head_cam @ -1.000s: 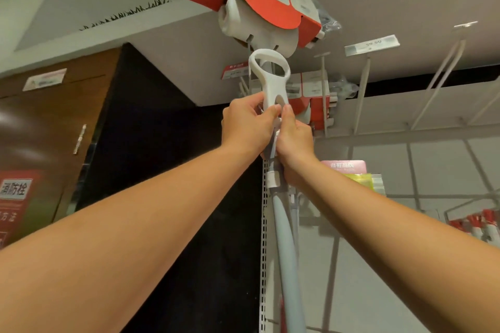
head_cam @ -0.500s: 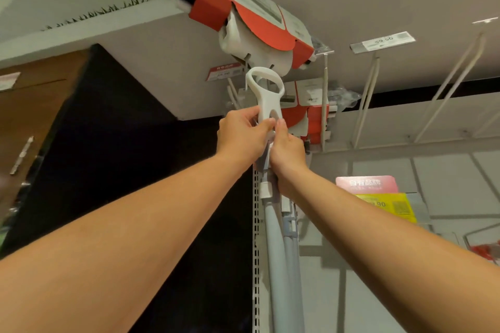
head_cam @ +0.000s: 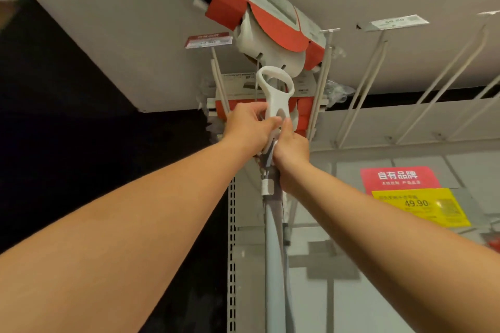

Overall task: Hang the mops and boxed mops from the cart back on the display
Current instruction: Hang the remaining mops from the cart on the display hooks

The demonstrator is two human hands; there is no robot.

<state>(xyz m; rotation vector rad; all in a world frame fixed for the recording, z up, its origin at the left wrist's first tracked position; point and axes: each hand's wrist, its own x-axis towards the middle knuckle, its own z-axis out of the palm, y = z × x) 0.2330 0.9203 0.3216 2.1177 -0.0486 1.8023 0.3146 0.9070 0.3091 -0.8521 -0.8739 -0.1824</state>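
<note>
Your 2 arms reach up toward the centre of the frame, where both hands meet on the mop (head_cam: 273,238). Your left hand (head_cam: 250,127) is closed around the base of the white loop handle (head_cam: 276,92), fingers curled over it; your right hand (head_cam: 292,149) is wrapped tightly around the shaft just below, touching the left. The grey shaft runs straight down to the bottom edge of the frame. The loop stands just under a red-and-white boxed mop (head_cam: 270,24) hanging near the top centre. White display hooks (head_cam: 362,89) slant across the upper right. At right, a red and yellow price sign (head_cam: 414,194) reads 49.90.
</note>
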